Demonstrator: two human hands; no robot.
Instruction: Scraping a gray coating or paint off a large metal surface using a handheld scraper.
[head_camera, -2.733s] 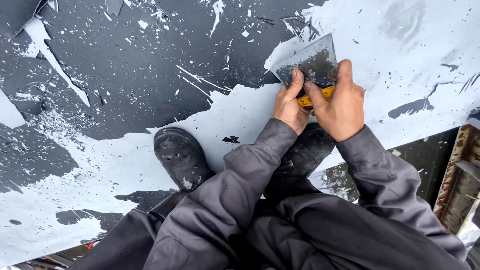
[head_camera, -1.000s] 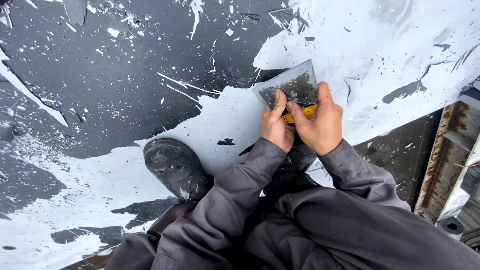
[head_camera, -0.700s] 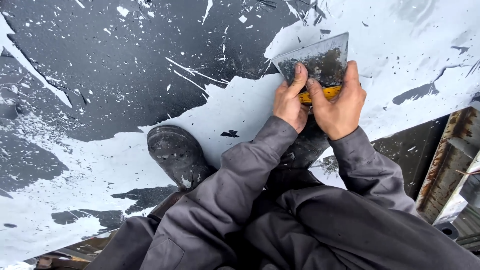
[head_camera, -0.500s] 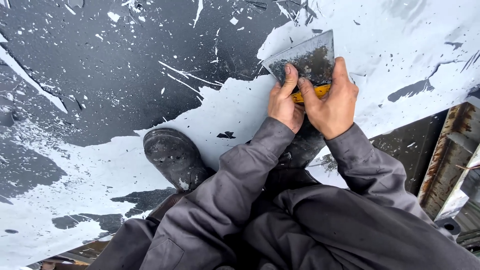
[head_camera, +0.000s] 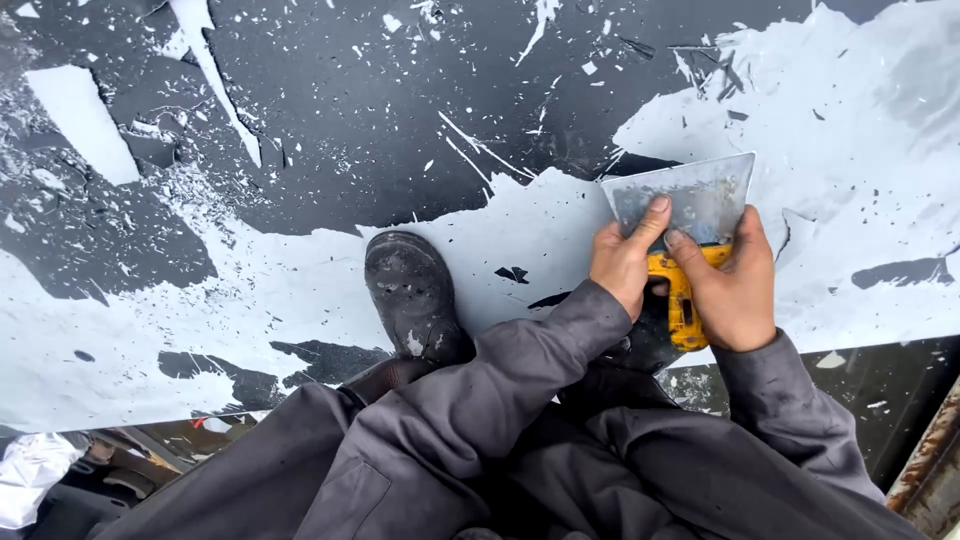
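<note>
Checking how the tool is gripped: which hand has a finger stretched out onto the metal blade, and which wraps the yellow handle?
The left hand presses a finger onto the wide metal scraper blade; the right hand wraps the yellow handle.

Ahead of my scraper (head_camera: 690, 205) the painted surface (head_camera: 860, 130) lies flat and open, with only loose paint flakes (head_camera: 700, 65) on it. To the left my boot (head_camera: 412, 295) blocks the way. Behind, my knees (head_camera: 560, 440) crowd the hands, and a rusty edge (head_camera: 925, 465) bounds the right.
</note>
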